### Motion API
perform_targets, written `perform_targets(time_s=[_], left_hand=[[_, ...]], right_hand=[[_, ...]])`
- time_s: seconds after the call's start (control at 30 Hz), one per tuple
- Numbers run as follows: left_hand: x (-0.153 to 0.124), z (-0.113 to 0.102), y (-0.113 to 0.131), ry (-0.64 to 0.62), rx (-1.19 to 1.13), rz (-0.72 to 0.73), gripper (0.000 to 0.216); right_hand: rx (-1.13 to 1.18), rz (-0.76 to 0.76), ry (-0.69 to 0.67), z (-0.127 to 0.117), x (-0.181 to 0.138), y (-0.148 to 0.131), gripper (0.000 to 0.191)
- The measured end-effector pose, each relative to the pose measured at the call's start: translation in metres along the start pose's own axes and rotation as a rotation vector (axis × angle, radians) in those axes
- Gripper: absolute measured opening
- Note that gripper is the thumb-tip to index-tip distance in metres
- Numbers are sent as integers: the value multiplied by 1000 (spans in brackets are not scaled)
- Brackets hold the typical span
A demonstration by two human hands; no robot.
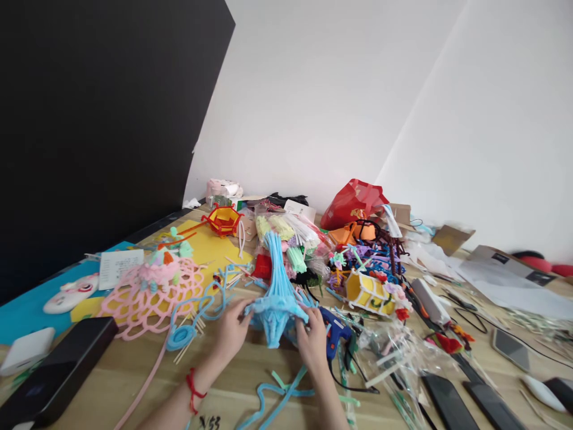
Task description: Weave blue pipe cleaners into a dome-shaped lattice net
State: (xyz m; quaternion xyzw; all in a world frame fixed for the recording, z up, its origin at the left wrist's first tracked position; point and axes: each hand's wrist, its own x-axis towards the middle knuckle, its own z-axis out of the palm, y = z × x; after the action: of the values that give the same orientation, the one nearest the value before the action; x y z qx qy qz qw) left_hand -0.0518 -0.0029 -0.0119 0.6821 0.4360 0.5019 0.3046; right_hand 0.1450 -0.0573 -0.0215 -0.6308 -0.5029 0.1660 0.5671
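Observation:
A light-blue pipe-cleaner craft (274, 309) is held up between my two hands. It has a wide ring, a tapered end pointing toward me and a bundle of long straight stems stretching away. My left hand (231, 329), with a red cord on the wrist, pinches the left edge of the ring. On the opposite edge, my right hand (312, 337) grips with closed fingers. Loose blue pipe cleaners (286, 394) lie on the table below. Just right of my right hand is a blue glue gun (335, 333).
Left are a pink looped mat (134, 310), a coil of blue pipe cleaner (182, 335) and a black power bank (60, 367). Behind stand pipe-cleaner bundles (295, 260) and a red bag (351, 203). Right lie a yellow-and-white craft (371, 294), crumpled plastic (398, 352) and a phone (510, 348).

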Motion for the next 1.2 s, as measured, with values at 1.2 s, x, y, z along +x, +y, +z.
perform_targets(time_s=[1.2], left_hand=[[7, -8, 15, -261, -943, -437, 53]], right_hand=[[895, 482, -359, 0, -3, -24, 54]])
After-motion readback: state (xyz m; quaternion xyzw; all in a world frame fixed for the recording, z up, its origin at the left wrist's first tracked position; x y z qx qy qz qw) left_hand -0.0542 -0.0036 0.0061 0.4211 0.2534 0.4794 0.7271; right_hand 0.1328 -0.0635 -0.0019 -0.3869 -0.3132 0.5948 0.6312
